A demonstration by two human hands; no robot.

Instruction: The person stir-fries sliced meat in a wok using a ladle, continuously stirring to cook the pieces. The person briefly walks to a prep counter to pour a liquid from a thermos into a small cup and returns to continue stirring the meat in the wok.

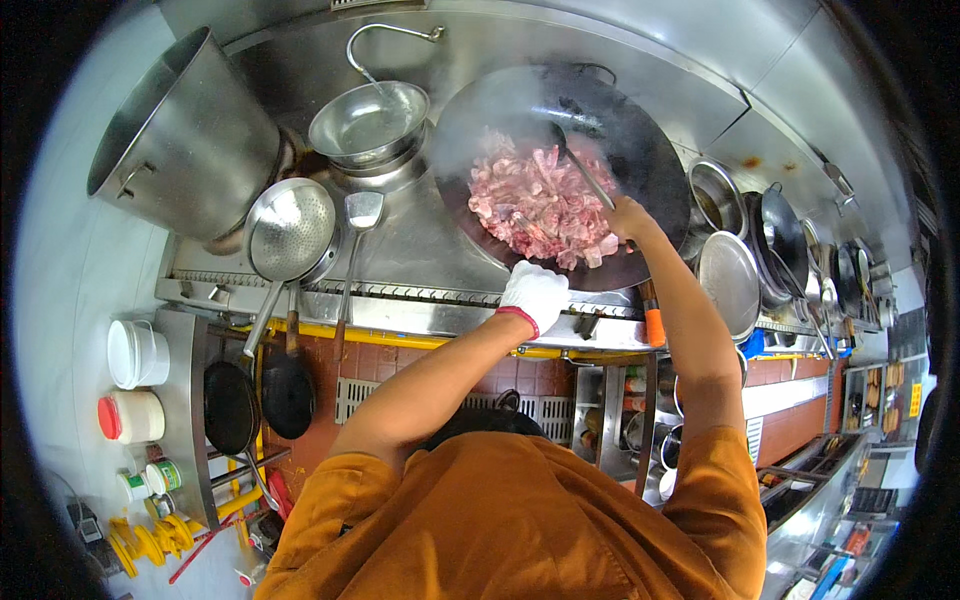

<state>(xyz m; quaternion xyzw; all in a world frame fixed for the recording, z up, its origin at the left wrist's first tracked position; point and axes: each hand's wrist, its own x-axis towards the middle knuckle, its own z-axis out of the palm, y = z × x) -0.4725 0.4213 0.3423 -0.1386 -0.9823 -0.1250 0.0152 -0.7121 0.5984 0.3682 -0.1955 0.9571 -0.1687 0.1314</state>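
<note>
Before me a large black wok (645,165) holds a heap of chopped raw-looking meat (536,202), pink and pale at its edges. Steam drifts over the wok's left and far side. My right hand (628,219) grips the metal handle of a long-handled ladle (590,177); its dark head rests at the far edge of the meat. In a white glove with a red cuff, my left hand (537,294) is closed at the wok's near rim. The part of the wok inside that fist is hidden.
Left of the wok are a metal bowl (367,127) under a curved tap (356,49), a wok spatula (364,214), a perforated strainer (291,229) and a tall stockpot (187,142). A metal pot (716,196) and a round mesh strainer (727,281) stand right. An orange-handled tool (654,322) hangs over the front edge.
</note>
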